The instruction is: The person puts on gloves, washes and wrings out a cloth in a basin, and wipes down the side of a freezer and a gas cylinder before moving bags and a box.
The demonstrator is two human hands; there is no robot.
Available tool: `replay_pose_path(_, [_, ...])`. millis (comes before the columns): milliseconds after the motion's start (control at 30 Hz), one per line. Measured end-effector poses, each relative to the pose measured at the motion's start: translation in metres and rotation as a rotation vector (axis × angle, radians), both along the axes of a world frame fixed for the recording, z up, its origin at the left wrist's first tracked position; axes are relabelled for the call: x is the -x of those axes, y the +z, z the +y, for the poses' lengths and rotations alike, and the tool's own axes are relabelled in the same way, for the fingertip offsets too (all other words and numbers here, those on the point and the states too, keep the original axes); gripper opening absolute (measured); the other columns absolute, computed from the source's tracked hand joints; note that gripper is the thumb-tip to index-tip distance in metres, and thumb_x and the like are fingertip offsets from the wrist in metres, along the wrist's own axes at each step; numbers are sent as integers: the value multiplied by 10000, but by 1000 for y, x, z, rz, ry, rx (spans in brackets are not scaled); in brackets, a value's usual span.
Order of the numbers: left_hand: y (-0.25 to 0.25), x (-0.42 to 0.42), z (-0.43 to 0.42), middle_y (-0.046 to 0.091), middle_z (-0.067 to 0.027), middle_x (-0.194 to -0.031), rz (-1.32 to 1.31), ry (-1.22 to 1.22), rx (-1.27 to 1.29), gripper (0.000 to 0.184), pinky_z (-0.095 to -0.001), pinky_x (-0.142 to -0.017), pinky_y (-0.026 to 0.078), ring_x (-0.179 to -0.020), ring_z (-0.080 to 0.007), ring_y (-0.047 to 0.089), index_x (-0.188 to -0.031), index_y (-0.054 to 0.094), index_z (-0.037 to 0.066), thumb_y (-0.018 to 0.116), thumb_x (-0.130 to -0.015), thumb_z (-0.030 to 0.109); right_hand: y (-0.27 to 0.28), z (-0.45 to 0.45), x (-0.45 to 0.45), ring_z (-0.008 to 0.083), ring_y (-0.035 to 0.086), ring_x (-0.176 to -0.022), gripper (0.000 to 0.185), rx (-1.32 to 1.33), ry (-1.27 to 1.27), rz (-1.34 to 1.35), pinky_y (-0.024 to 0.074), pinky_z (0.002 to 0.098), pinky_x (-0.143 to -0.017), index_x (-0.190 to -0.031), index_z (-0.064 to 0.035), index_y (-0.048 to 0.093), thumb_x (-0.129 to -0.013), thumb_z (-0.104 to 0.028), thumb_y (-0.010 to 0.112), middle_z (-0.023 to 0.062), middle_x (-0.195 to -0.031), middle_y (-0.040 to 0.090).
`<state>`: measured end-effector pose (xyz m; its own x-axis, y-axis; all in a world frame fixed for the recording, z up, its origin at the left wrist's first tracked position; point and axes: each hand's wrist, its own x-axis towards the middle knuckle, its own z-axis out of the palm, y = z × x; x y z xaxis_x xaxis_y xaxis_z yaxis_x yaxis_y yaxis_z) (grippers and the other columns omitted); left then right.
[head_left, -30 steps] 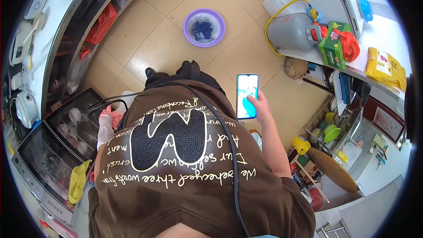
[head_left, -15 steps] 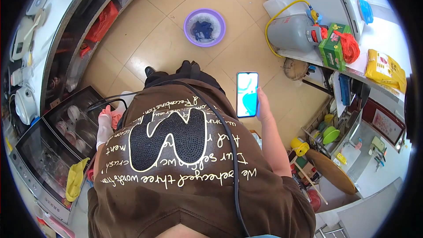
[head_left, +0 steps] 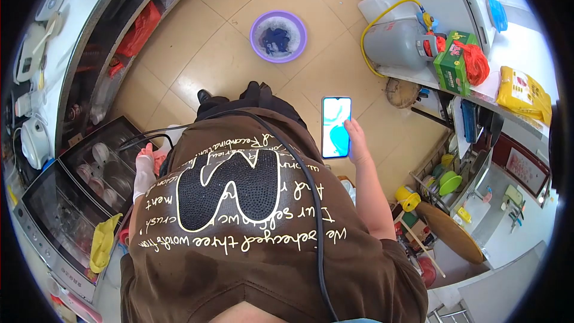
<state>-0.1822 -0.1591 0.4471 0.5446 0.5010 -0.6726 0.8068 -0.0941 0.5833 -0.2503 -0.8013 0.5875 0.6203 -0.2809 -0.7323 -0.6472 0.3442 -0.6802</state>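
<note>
The right hand's fingers are clamping onto the right edge of 1 phone (head_left: 336,127), with the thumb reaching the screen's side; the fingertips behind it are hidden. The right hand (head_left: 357,142) is holding the phone upright in view, its screen lit and facing the camera, while the bare forearm is stretching forward beside the brown shirt (head_left: 251,269). The left hand (head_left: 144,161) is hanging low at the other side, white material covering its wrist. Its fingers are bending near a pink item (head_left: 158,158); whether they are gripping it, I cannot tell.

1 black cable (head_left: 318,227) is running across the shirt. Beyond the feet, 1 purple basin (head_left: 254,39) is standing on the tiled floor (head_left: 209,24), holding sudsy water and a dark blue cloth (head_left: 276,40).

To the left, 1 glass-fronted cabinet (head_left: 89,137) is holding at least 4 pale dishes (head_left: 100,154), and 1 yellow cloth (head_left: 105,242) is hanging over its neighbouring unit. To the right, 1 grey gas cylinder (head_left: 391,43) is lying near 1 green box (head_left: 451,72), which 1 red bag (head_left: 476,64) is touching. 1 yellow packet (head_left: 524,94) is resting farther along the counter. 1 yellow bucket (head_left: 407,198) is sitting lower down, its contents unclear.
</note>
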Motion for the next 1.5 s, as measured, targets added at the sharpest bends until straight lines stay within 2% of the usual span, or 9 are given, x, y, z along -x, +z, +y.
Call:
replay_pose_path(167, [-4,1,4,645,-79,-636,-14,184,183,342,-355,-434,407,-491,-171,554,-708,567,90,547,-949,333,-12,-2,6,159,611,-918,396,-77,-40,49,508,316,-797,-1165,-48,556,-978,-392,494,51,-1030,611])
replay_pose_path(267, [-33,4,41,627,-83,-649,78,-608,-378,384,-362,-447,415,-514,-187,564,-741,568,80,489,-963,383,-20,-1,11,181,622,-952,440,-125,-8,47,520,342,-826,-1223,-55,519,-985,-421,466,74,-1074,613])
replay_pose_path(500, [-20,-3,16,626,-104,-680,106,-265,-102,306,-382,-459,477,-544,-224,609,-833,538,85,490,-977,351,11,13,-1,212,599,-1099,469,-488,-103,128,494,358,-944,-1339,-41,443,-1013,-376,402,112,-1241,584])
replay_pose_path(633, [-102,12,88,651,-120,-709,129,-157,-66,247,-394,-454,524,-575,-269,658,-786,500,114,563,-962,276,3,25,4,202,554,-1183,512,-533,-56,97,463,354,-989,-1398,-40,386,-1017,-381,381,121,-1341,529])
replay_pose_path(933, [-149,21,111,664,-227,-783,29,-190,-44,246,-475,-521,562,-599,-367,658,-1008,493,51,520,-966,291,5,39,-9,179,507,-1151,438,-135,407,57,423,324,-967,-1303,-53,451,-964,-323,516,88,-1207,563])
replay_pose_path(1100, [-24,-17,5,648,-170,-734,150,-428,-471,464,-430,-642,444,-695,-351,612,-791,614,18,592,-880,473,3,41,-21,191,537,-1125,429,-48,463,73,423,318,-977,-1285,-21,454,-945,-255,566,116,-1175,587])
replay_pose_path(1300, [-66,-3,27,567,-125,-647,225,-272,-450,414,-395,-617,450,-582,-261,493,-703,550,49,605,-895,410,-36,9,21,184,561,-1092,384,-38,460,133,452,301,-936,-1285,-23,488,-928,-156,532,109,-1191,595])
replay_pose_path(1367, [-98,11,41,573,-126,-655,183,-485,-551,407,-402,-594,438,-557,-258,486,-722,561,41,617,-885,410,-33,-12,34,175,574,-1071,387,42,566,156,478,291,-898,-1291,-20,494,-929,-151,534,110,-1177,604])
replay_pose_path(1500, [-99,23,24,601,-153,-662,193,-453,-596,394,-397,-574,454,-589,-309,577,-762,586,15,594,-897,385,30,-8,14,170,596,-1013,360,-9,566,274,495,287,-864,-1259,-10,532,-927,-149,541,109,-1118,631])
